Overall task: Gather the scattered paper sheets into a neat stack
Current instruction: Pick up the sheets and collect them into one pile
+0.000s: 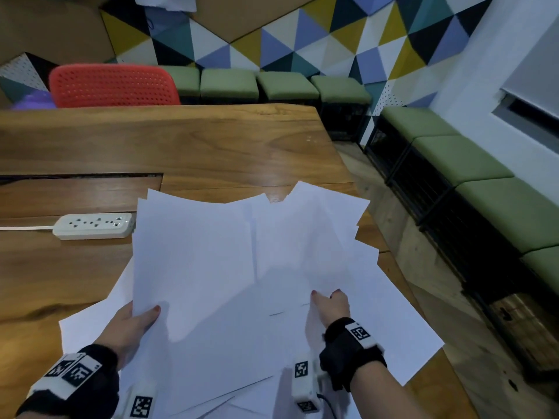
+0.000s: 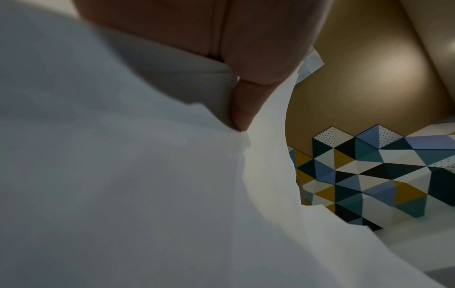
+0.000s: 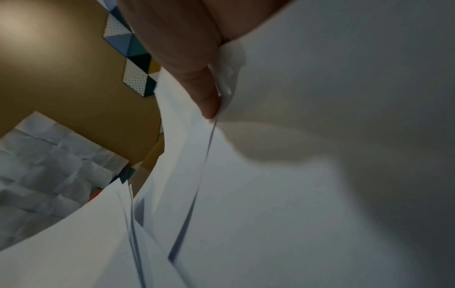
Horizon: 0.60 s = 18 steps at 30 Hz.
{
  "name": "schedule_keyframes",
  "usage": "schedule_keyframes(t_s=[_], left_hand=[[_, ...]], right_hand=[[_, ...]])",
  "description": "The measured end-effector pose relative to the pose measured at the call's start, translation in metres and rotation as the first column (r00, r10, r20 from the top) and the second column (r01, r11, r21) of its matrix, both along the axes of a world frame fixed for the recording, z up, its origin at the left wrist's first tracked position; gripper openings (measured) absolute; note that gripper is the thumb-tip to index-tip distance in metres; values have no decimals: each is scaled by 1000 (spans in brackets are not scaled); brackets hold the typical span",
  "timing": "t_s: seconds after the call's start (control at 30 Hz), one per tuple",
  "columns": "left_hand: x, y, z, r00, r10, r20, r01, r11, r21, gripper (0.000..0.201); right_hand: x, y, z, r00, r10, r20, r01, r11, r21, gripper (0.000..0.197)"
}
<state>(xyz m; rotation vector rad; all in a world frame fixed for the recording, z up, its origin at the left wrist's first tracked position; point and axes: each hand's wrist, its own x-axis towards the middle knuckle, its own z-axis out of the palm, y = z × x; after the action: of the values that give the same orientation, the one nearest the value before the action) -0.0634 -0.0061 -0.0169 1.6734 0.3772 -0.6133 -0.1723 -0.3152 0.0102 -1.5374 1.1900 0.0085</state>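
Note:
Several white paper sheets (image 1: 242,267) lie fanned and overlapping on the wooden table (image 1: 181,140), their far ends lifted and uneven. My left hand (image 1: 133,322) grips the left edge of the bundle, thumb on top and fingers hidden underneath. My right hand (image 1: 329,306) pinches the sheets toward the right, thumb on top. In the left wrist view my thumb (image 2: 246,109) presses on the paper sheets (image 2: 123,175). In the right wrist view my thumb (image 3: 204,93) clamps several paper sheets (image 3: 295,175) whose edges show separately.
A white power strip (image 1: 93,225) with its cord lies on the table left of the sheets. A red chair (image 1: 113,86) stands behind the table. Green benches (image 1: 472,164) line the wall on the right. The table's right edge runs just beside the papers.

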Motion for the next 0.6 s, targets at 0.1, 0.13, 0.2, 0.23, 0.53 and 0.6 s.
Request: schedule_keyframes(t_s=[0.1, 0.13, 0.2, 0.23, 0.53, 0.6], left_hand=[[1, 4, 1, 1000, -2, 10, 2, 1000, 16, 31], [1, 5, 1, 1000, 6, 10, -6, 1000, 17, 31], [2, 9, 1, 1000, 20, 13, -20, 1000, 16, 33], [2, 9, 0, 1000, 25, 13, -25, 1000, 17, 34], [-1, 12, 2, 999, 35, 15, -35, 999, -5, 27], [0, 14, 1, 999, 43, 7, -43, 999, 15, 29]], right_hand=[[-5, -14, 1, 992, -78, 94, 84, 995, -62, 19], [-6, -19, 3, 990, -96, 105, 105, 992, -76, 11], [-10, -24, 13, 985, -119, 128, 130, 988, -83, 12], [-11, -26, 17, 984, -124, 129, 135, 987, -84, 19], [-17, -39, 35, 923, -324, 209, 356, 924, -140, 31], [-15, -44, 47, 900, -347, 263, 397, 902, -169, 32]])
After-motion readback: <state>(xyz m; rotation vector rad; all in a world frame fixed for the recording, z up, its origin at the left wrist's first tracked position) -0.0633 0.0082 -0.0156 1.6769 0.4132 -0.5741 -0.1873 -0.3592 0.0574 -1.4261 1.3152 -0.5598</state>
